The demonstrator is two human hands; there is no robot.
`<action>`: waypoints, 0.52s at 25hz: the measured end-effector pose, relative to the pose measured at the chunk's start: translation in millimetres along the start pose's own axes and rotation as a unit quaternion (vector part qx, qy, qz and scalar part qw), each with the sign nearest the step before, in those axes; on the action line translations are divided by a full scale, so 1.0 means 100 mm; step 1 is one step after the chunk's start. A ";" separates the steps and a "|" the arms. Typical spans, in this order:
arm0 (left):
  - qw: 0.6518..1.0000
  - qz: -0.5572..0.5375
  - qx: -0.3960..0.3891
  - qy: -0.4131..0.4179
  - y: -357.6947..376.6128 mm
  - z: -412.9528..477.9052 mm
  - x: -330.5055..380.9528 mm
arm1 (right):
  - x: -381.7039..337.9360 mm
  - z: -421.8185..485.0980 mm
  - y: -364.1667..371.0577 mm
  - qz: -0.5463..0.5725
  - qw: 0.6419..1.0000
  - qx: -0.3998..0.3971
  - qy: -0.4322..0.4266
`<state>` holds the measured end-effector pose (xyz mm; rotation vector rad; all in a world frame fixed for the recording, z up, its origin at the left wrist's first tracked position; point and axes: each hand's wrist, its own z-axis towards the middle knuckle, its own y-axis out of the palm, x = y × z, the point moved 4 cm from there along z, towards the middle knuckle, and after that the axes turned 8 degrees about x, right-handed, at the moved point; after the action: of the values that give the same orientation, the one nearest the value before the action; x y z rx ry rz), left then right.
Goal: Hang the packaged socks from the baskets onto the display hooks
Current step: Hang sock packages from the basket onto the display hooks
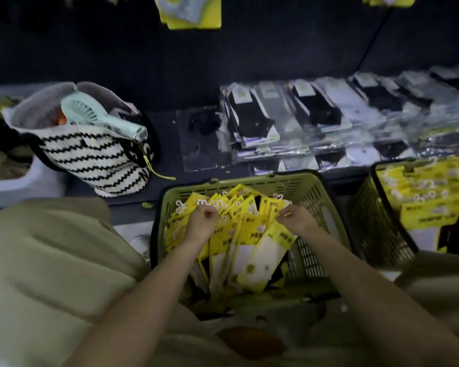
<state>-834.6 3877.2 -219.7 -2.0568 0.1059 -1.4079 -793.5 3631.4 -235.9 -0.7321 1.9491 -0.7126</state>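
Note:
A green plastic basket (284, 182) stands in front of me, filled with several yellow-carded sock packs (252, 229) with white hooks at their tops. Both hands reach into it. My left hand (200, 223) has its fingers curled among the packs at the left of the pile, gripping their tops. My right hand (296, 218) pinches the top of the packs at the right. A second green basket (374, 221) with more yellow sock packs (429, 197) stands to the right. At the top of the view, yellow packs (191, 11) hang on the dark display wall.
A black-and-white striped bag (96, 160) holding a mint hand fan (98, 116) sits on the low dark shelf at left. Clear-wrapped black and grey socks (316, 117) lie in rows on the shelf behind the baskets. My beige-clad knees flank the near basket.

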 end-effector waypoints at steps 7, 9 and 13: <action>0.990 0.042 -0.118 -0.057 0.74 -0.19 -0.27 | 0.84 -0.04 0.37 0.040 0.984 -0.056 0.164; 0.991 0.043 -0.109 -0.071 0.83 -0.24 -0.36 | 0.83 0.12 0.38 0.092 0.973 -0.044 0.209; 0.994 0.062 -0.063 -0.058 0.82 -0.25 -0.40 | 0.77 0.38 0.48 0.151 0.958 -0.033 0.239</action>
<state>-850.0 3816.5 -290.8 -2.1889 0.2749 -1.2326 -801.3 3599.4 -328.5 -0.2962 2.4663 -0.6784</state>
